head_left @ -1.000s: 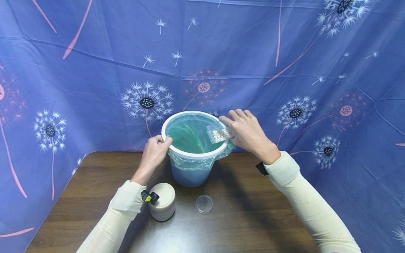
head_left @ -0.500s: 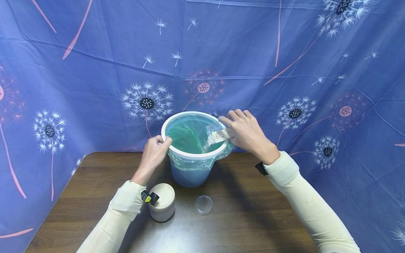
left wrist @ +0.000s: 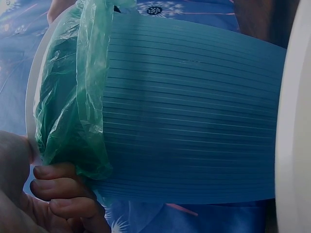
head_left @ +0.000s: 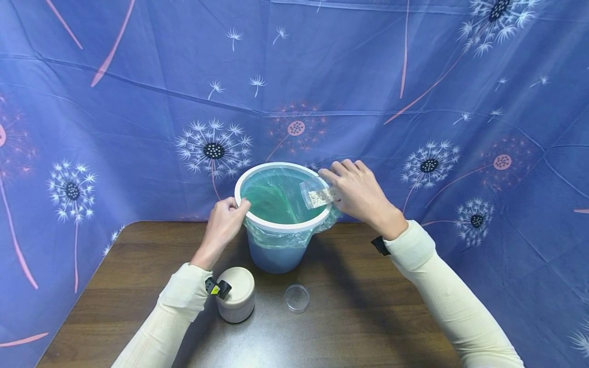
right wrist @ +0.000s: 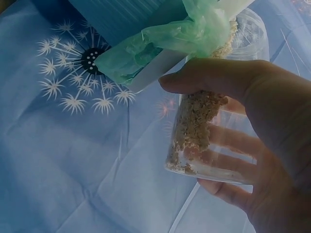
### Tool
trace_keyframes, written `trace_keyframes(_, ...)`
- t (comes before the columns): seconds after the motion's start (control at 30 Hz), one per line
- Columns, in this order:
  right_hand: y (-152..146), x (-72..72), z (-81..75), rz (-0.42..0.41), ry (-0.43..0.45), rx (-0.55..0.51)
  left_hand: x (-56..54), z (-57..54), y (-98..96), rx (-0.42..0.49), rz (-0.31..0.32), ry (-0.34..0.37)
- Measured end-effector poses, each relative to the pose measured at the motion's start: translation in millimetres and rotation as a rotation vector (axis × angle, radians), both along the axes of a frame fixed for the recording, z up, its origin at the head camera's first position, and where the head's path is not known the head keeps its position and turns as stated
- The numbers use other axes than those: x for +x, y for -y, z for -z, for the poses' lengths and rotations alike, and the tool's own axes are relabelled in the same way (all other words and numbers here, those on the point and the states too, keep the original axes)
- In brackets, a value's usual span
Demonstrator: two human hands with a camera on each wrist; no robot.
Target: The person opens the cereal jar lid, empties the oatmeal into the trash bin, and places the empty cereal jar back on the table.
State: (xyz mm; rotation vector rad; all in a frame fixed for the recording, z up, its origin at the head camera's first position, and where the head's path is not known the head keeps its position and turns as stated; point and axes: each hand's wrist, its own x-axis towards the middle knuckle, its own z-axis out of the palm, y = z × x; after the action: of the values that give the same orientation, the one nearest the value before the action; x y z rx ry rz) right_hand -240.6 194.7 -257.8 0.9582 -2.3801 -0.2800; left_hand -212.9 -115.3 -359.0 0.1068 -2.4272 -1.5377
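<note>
A blue ribbed trash bin [head_left: 277,258] with a white rim ring [head_left: 284,226] stands upright on the table, lined with a green plastic bag [left wrist: 92,97]. My left hand [head_left: 223,225] grips the left side of the rim, fingers curled under its edge against the bag. Over the right side of the rim, my right hand [head_left: 361,197] holds a clear jar [right wrist: 250,31] tipped nearly flat, its mouth toward the bin's inside. Pale beige flakes [right wrist: 197,121] lie along the jar's lower wall. The bin's bottom is hidden.
A cream lidded canister [head_left: 236,296] stands close by my left wrist. Right of it, a small clear round lid [head_left: 296,298] lies on the brown wooden table [head_left: 368,317]. Behind the table hangs a blue dandelion-print cloth [head_left: 345,66].
Half a second ago, flakes were spilling from the jar's mouth into the bin; now none are falling and the jar holds slightly less. Both hands stay in place.
</note>
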Motion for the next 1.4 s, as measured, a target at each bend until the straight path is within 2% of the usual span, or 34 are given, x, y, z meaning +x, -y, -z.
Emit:
trace_keyframes(1.13,3.8,0.3,-2.4,0.017,0.006,0.055,0.5,0.9,0.5,0.0,0.003,-0.003)
trace_keyframes(1.4,3.2,-0.4,-2.0,0.01,-0.013,0.041,-0.3,1.1,0.6,-0.005,0.003,-0.008)
